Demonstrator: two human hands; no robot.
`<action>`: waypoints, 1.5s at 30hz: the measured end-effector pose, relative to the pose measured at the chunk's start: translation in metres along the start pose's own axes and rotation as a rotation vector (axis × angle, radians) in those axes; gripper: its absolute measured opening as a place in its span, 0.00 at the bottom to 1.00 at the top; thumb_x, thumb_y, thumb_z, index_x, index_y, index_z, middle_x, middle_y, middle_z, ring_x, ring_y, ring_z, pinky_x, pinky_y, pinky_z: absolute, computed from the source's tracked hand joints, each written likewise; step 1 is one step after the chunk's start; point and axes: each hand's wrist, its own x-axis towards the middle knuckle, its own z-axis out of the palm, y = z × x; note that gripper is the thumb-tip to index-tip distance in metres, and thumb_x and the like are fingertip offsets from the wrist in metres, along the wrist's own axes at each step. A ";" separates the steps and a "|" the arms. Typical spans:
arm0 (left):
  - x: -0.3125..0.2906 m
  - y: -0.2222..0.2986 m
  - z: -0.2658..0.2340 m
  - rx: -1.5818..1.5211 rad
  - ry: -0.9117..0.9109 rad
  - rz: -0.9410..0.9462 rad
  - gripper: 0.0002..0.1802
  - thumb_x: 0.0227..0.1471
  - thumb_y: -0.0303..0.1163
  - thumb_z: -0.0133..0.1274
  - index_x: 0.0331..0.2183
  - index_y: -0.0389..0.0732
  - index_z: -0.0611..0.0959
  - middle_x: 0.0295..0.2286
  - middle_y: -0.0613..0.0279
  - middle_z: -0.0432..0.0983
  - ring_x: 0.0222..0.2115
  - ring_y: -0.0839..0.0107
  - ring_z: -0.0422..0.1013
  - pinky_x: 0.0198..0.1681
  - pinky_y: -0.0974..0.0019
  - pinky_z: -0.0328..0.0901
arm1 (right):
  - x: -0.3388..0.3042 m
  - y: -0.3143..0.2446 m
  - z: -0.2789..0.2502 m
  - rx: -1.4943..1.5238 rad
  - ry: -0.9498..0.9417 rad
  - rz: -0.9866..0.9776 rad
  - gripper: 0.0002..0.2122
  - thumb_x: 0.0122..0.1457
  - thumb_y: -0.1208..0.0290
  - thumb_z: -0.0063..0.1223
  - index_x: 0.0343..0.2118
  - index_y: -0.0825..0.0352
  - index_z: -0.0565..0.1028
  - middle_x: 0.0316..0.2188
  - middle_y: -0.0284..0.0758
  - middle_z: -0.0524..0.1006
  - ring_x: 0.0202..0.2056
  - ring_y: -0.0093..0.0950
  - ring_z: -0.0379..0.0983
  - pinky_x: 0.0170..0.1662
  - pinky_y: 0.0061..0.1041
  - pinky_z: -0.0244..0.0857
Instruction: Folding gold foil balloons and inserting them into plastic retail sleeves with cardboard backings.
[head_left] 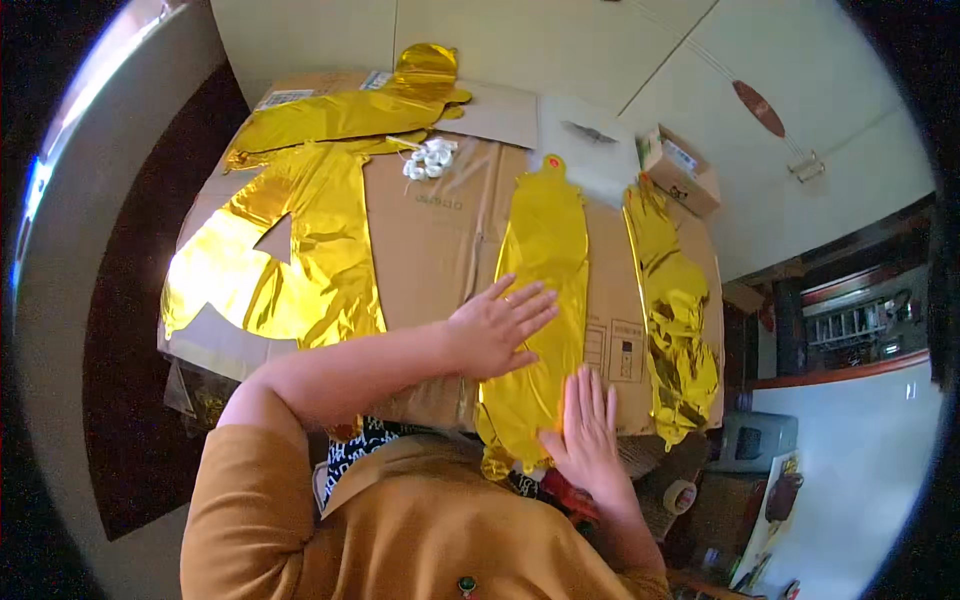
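A flat gold foil balloon (548, 230), long and narrow with a red-dotted tab at its far end, lies in front of me on cardboard. Across its middle rests my left hand (503, 326), palm down with the fingers stretched out. My right hand (587, 425) lies open at the balloon's near right edge, its fingers straight and pointing away from me. To the left is an A-shaped gold foil balloon (335, 245), flat and shiny. Another crumpled gold foil balloon (677, 310) lies on the right. Neither hand holds anything that I can see.
The cardboard (420, 235) covers the work surface. A further gold foil balloon (345, 115) and a bundle of white ribbon or cord (432, 158) lie toward the back. A small open carton (680, 170) stands at the back right, near pale cabinet doors (500, 45). A tape roll (680, 497) is low on the right.
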 end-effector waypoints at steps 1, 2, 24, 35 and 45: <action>-0.001 0.000 -0.001 -0.008 -0.004 -0.003 0.42 0.61 0.56 0.43 0.66 0.38 0.57 0.66 0.52 0.51 0.67 0.56 0.48 0.68 0.44 0.40 | -0.002 0.005 -0.008 0.061 -0.070 -0.003 0.41 0.63 0.48 0.45 0.67 0.76 0.48 0.69 0.54 0.46 0.70 0.53 0.38 0.69 0.53 0.27; 0.000 -0.001 -0.002 -0.013 -0.006 -0.001 0.42 0.61 0.56 0.43 0.66 0.38 0.57 0.66 0.52 0.51 0.67 0.57 0.48 0.68 0.44 0.40 | -0.003 0.012 -0.017 0.120 -0.134 -0.002 0.40 0.62 0.49 0.45 0.67 0.76 0.48 0.69 0.54 0.46 0.70 0.53 0.38 0.69 0.53 0.27; -0.002 -0.008 -0.003 -0.254 0.107 -0.043 0.42 0.63 0.58 0.37 0.65 0.37 0.57 0.67 0.45 0.46 0.69 0.51 0.40 0.70 0.45 0.34 | 0.456 0.037 -0.097 -0.595 0.239 -0.611 0.06 0.51 0.75 0.51 0.31 0.66 0.77 0.28 0.41 0.81 0.32 0.42 0.81 0.36 0.43 0.74; 0.002 -0.015 -0.011 -0.330 0.067 -0.044 0.41 0.60 0.57 0.45 0.65 0.42 0.58 0.67 0.45 0.45 0.68 0.46 0.38 0.69 0.39 0.35 | 0.349 0.017 -0.222 -0.862 0.686 -0.905 0.02 0.51 0.72 0.51 0.28 0.61 0.75 0.30 0.32 0.76 0.38 0.31 0.74 0.38 0.33 0.69; -0.080 0.007 -0.089 -0.205 0.478 0.229 0.13 0.39 0.28 0.61 0.32 0.40 0.81 0.33 0.58 0.76 0.32 0.58 0.72 0.39 0.57 0.63 | 0.077 0.031 -0.075 -0.365 0.713 -0.624 0.13 0.50 0.77 0.57 0.41 0.70 0.80 0.31 0.34 0.77 0.32 0.32 0.72 0.37 0.30 0.67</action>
